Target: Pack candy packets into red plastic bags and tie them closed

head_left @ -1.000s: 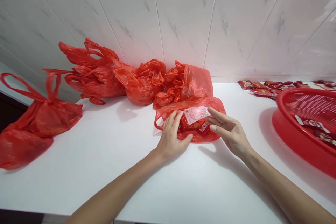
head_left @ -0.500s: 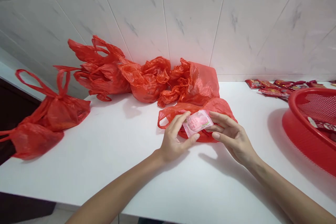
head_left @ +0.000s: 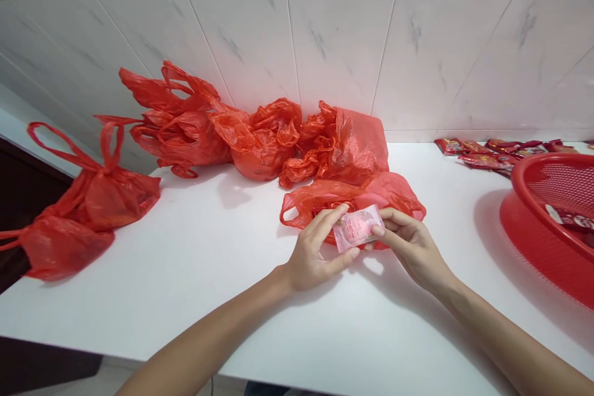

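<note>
Head view: the step in hand seems to be the handling of one pink packet point(head_left: 355, 229), which the left hand point(head_left: 315, 253) and the right hand point(head_left: 413, 247) hold together over the near side of an open red bag point(head_left: 401, 195). The right thumb presses on its face, while the left fingers and thumb close on its left end. In my judgement, a next move calls for a light grip and for care not to catch the thin bag, whose mouth is partly hidden by the fingers. Crumpled red bags point(head_left: 264, 142) stand close on the far side and limit the room there. Knotted red bags point(head_left: 118, 198) rest at left on the white surface point(head_left: 208, 260); at right are a red basket point(head_left: 533, 241) and, farther, small red packets point(head_left: 487, 161).
</note>
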Demonstrator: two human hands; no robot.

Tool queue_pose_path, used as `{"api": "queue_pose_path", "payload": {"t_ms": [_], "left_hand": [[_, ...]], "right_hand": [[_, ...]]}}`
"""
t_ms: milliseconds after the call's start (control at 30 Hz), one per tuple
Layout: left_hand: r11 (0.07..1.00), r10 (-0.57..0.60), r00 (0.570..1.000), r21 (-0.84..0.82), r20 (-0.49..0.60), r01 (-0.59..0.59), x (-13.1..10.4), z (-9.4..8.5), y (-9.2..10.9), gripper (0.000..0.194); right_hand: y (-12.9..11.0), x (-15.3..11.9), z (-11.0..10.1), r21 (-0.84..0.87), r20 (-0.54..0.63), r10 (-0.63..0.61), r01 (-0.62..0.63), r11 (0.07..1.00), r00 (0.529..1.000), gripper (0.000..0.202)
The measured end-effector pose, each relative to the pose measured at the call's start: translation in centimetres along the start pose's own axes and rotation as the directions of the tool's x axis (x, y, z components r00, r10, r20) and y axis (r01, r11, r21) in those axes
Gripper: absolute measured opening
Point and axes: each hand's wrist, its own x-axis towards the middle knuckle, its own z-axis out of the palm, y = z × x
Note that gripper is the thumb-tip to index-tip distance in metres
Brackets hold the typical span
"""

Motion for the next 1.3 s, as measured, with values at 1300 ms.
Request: {"api": "queue_pose_path", "payload": {"t_ms": [1300], "left_hand": [[0.997, 0.039, 0.997, -0.062, -0.064, -0.043, -0.31, 0.05, 0.11, 0.068]], "right_hand": [[-0.38, 0.09, 0.29, 0.147, 0.076, 0.049, -0.060, 0.987, 0.996, 0.023]]}}
